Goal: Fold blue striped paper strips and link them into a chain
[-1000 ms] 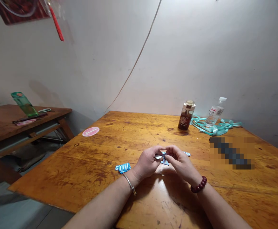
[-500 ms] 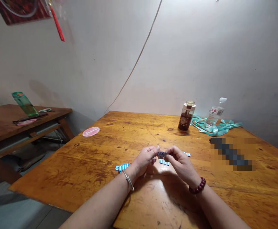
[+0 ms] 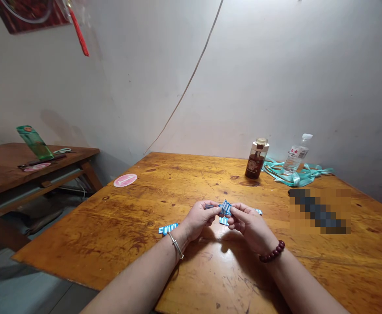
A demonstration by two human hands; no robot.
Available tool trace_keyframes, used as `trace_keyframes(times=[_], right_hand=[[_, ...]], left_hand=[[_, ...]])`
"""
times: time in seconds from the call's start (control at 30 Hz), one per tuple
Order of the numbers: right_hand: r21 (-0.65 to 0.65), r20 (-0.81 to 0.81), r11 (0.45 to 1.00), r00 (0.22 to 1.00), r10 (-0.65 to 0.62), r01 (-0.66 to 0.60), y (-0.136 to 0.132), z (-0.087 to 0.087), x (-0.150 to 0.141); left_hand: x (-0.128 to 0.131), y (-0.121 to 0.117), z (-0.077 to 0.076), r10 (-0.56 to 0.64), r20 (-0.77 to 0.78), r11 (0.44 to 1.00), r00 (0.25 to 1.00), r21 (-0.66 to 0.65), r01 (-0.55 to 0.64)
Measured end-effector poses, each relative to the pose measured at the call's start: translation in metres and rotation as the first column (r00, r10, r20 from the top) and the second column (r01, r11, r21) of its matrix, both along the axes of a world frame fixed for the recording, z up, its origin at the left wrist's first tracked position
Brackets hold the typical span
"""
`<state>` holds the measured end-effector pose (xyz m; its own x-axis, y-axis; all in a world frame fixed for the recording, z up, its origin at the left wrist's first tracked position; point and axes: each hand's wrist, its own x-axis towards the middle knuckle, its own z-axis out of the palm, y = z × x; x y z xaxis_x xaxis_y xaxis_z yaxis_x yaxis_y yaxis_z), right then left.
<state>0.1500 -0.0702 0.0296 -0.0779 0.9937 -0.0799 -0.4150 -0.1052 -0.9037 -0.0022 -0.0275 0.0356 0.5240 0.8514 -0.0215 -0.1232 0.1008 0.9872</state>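
Left hand (image 3: 200, 219) and right hand (image 3: 252, 225) jointly pinching small, flat, blue-and-white striped piece (image 3: 226, 207), lower centre of frame; matching striped stack (image 3: 169, 229) lying on brown wooden table (image 3: 164, 183), left of left hand.

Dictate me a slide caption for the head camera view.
Left hand and right hand hold blue-and-white pieces over a wooden table.

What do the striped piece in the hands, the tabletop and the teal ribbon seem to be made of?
Striped piece: probably paper or thin card, smooth and printed-looking, judging by its blue-and-white bands and crisp edges; plastic isn't ruled out.
Tabletop: wood, seemingly varnished, with knots, grain and a glossy reflection.
Teal ribbon: likely satin-like fabric, shiny, lying in loose loops.
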Motion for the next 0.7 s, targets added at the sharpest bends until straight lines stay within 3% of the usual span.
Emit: trace_keyframes(times=[0.23, 0.7], right_hand=[[-0.056, -0.077, 0.998, 0.997, 0.0, -0.004, 0.001, 0.0017, 0.002], [-0.04, -0.124, 0.997, 0.99, 0.064, -0.069, 0.0035, -0.003, 0.0053]], left_hand=[[-0.0007, 0.0, -0.0002, -0.032, 0.044, 0.999, 0.999, 0.014, 0.031], [-0.002, -0.0002, 0.0012, -0.07, 0.051, 0.997, 0.996, -0.027, 0.071]])
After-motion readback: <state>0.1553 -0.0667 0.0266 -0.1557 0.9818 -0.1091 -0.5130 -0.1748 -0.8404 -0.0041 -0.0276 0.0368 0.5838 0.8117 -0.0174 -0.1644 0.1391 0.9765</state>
